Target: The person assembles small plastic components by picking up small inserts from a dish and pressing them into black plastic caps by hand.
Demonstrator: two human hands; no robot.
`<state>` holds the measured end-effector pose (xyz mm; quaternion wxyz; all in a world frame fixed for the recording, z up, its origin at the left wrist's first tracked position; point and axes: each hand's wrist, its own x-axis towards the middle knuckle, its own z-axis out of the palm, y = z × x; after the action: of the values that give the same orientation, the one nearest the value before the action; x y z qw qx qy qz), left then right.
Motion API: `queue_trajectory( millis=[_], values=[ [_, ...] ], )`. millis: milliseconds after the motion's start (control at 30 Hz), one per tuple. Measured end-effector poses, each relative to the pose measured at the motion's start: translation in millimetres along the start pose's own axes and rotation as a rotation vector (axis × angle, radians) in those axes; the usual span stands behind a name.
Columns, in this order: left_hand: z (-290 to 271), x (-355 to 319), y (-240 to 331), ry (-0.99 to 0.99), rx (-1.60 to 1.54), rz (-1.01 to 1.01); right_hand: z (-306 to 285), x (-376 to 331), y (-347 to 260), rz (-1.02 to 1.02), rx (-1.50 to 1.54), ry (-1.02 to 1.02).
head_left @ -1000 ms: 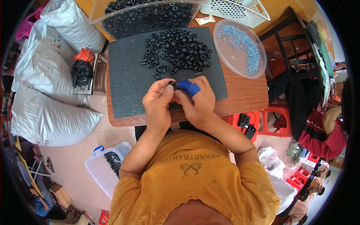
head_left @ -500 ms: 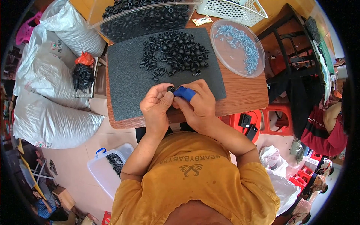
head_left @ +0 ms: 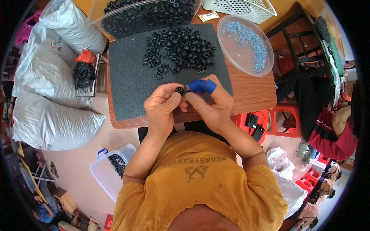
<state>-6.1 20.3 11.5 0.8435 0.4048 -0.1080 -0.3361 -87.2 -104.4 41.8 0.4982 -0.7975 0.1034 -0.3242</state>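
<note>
- The left hand (head_left: 163,107) is closed, its thumb and fingers pinching a small black rubber ring (head_left: 179,90) at the fingertips.
- The right hand (head_left: 212,106) is curled shut beside it, fingertips meeting the left hand's at the same ring; its forefinger wears a blue finger cot (head_left: 201,86).
- Both hands hover over the near edge of a dark grey foam mat (head_left: 129,82), which covers most of the wooden worktop (head_left: 254,94).
- Farther back on the mat lies a loose heap of black rings (head_left: 179,48), well apart from the hands.
- Behind the heap, at the far edge, a clear plastic bin (head_left: 144,15) is filled with more black rings.
- To the right of the mat, a clear round dish (head_left: 245,44) holds a scatter of small blue pieces.
- A white perforated basket (head_left: 243,7) sits beyond the dish.
- On the floor to the left, white sacks (head_left: 46,96) are stacked, with a black bag (head_left: 83,75) beside them.
- Lower left, a clear tub with a blue handle (head_left: 110,169) holds black parts.
- Red stools (head_left: 281,119) stand to the right of the worktop.
</note>
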Motion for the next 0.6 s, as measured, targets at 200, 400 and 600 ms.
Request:
queue_trajectory(
  millis=[200,400,600],
  values=[
    [4.2,-2.9,-0.1,-0.006,0.068,0.014,-0.2,0.0,3.5,0.280,0.356,0.025],
    [6.6,-6.0,0.8,-0.004,0.211,0.075,0.8,-1.7,6.3,0.253,0.339,0.025],
    [6.6,-8.3,1.1,-0.020,0.328,0.117,-1.5,-1.8,8.5,0.208,0.241,0.017]
  ],
)
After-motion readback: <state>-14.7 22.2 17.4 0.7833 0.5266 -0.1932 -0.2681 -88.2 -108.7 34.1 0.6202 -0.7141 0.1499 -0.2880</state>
